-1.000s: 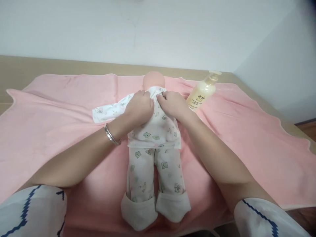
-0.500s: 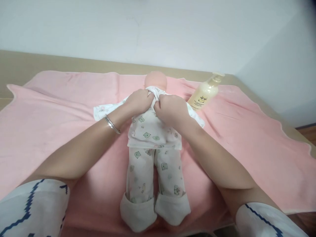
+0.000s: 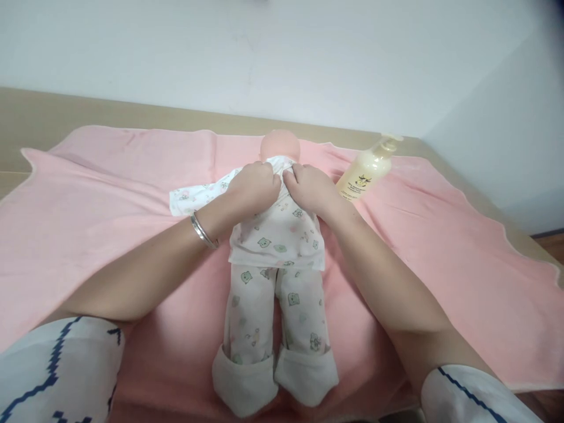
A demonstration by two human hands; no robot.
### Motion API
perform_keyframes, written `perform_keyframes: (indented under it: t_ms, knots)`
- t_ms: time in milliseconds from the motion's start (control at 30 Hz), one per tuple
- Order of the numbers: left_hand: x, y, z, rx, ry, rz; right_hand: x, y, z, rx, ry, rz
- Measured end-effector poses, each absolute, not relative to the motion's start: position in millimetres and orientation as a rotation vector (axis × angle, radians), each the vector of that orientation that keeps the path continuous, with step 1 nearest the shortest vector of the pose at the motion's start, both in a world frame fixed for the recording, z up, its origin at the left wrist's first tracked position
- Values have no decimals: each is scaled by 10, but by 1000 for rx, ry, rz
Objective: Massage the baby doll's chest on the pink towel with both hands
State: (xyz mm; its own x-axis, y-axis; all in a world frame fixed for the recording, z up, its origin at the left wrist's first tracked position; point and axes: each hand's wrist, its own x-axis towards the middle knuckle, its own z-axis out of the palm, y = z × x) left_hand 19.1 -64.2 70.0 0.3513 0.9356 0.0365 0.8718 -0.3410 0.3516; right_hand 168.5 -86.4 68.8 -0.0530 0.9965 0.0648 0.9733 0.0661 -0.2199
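A baby doll (image 3: 280, 145) lies lengthwise in front of me, its head at the far end. It wears a white printed shirt (image 3: 275, 244) and matching printed trousers (image 3: 251, 311) with wide turned-up cuffs. My left hand (image 3: 255, 187) is closed on the shirt's upper front, just below the neck. Beside it, my right hand (image 3: 311, 191) pinches the same shirt at the chest, a little to the right. The cloth between the two hands is creased. One sleeve (image 3: 194, 198) stretches out flat to the left; my right hand and forearm hide the other.
A pink blanket (image 3: 145, 258) with folds lies under the doll, over a wooden surface (image 3: 39, 114). To the right of the doll a cream pump bottle (image 3: 363, 170) rests tilted on the blanket. A white wall (image 3: 176, 59) rises behind.
My right hand has shifted slightly right and turned on the shirt. My left hand has moved slightly, still holding the cloth. The right sleeve's end is now hidden.
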Motion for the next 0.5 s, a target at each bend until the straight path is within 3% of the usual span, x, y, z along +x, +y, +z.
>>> perform_keyframes:
  t_ms: [267, 500]
  knots:
    - [49, -306, 553, 2233, 1488, 370, 1509, -1100, 678, -1979, -2275, -253]
    - [207, -696, 695, 2490, 1554, 291, 1621, -933, 691, -2007, -2084, 191]
